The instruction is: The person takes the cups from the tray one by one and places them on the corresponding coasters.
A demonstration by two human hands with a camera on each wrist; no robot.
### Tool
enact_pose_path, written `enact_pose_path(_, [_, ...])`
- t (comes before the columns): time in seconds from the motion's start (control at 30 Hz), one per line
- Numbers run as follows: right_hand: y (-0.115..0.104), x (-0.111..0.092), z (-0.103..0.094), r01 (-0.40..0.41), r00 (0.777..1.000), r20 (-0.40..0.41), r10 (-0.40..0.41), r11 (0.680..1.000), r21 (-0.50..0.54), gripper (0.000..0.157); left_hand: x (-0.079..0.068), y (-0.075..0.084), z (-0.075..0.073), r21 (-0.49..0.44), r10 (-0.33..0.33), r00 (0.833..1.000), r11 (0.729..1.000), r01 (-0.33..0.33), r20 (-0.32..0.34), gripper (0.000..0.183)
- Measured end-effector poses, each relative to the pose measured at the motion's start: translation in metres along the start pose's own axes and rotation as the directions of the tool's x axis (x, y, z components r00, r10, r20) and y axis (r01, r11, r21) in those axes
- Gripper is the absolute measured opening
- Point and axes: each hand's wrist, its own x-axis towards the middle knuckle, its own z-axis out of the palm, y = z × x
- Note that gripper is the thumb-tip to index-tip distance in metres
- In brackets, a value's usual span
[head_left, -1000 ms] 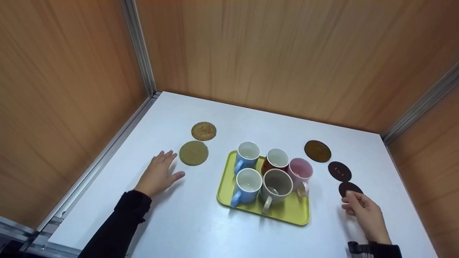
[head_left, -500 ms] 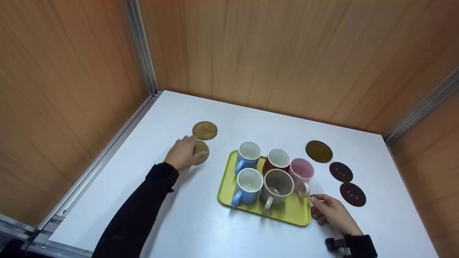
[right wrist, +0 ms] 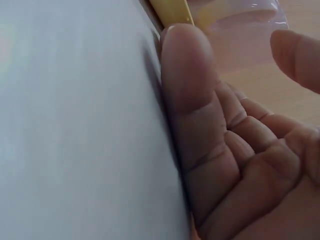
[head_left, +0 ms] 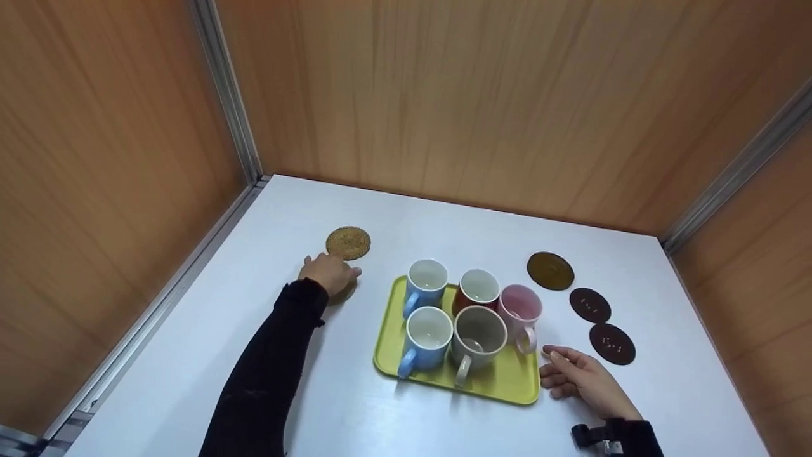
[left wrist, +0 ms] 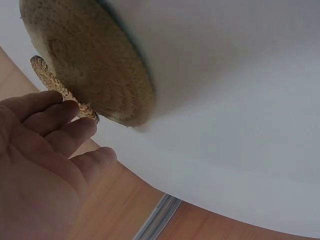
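My left hand [head_left: 327, 273] reaches over an olive-green round coaster [head_left: 343, 294], covering most of it. In the left wrist view this coaster [left wrist: 95, 65] lies on the table beyond loosely bent fingers [left wrist: 75, 137], with a braided straw coaster [left wrist: 45, 75] behind it. Whether the fingers touch either coaster, I cannot tell. Beside the right edge of a yellow-green tray [head_left: 517, 387] rests my right hand [head_left: 587, 381], relaxed and holding nothing. Its side lies low along the white tabletop in the right wrist view, the fingertips close to the tray [right wrist: 172, 11].
On the tray stand two blue mugs [head_left: 426, 355], a dark red mug [head_left: 479, 287], a pink mug [head_left: 520, 304] and a grey mug [head_left: 480, 339]. To its right lie a brown coaster [head_left: 550, 271] and two dark maroon coasters [head_left: 590, 305]. Wood-grain panels [head_left: 444, 95] enclose the table.
My left hand has moved forward and right, over the olive coaster. The right hand has left the nearest maroon coaster and come left to the tray's edge, where it stays.
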Motion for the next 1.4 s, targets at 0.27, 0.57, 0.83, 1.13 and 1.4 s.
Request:
enact_pose_path(0.27, [-0.010,-0.003,0.007,0.006,0.999,-0.037,-0.008,0.999,-0.053,0.069,-0.002,0.000,-0.004,0.022,-0.004,1.000,1.000,0.005,-0.027,0.069])
enact_pose_path(0.57, [-0.008,-0.011,0.015,-0.005,0.998,-0.059,-0.001,0.996,-0.092,0.069,0.012,0.032,0.002,0.084,-0.020,1.000,0.996,0.021,-0.017,0.065])
enact_pose_path(0.83, [-0.008,-0.010,0.018,0.005,0.999,-0.051,-0.010,0.996,-0.091,0.068,0.024,0.048,0.003,0.085,-0.108,0.994,0.990,0.110,-0.027,0.065])
enact_pose_path(1.13, [-0.003,-0.006,0.021,-0.009,0.999,-0.045,0.005,0.996,-0.090,0.068,0.017,0.036,0.012,0.141,-0.018,1.000,0.990,0.022,-0.023,0.083])
enact_pose_path(1.4, [-0.007,-0.004,0.019,-0.002,0.999,-0.054,-0.003,0.996,-0.092,0.067,-0.034,0.008,0.010,0.147,0.099,0.991,0.985,-0.085,-0.092,0.076])
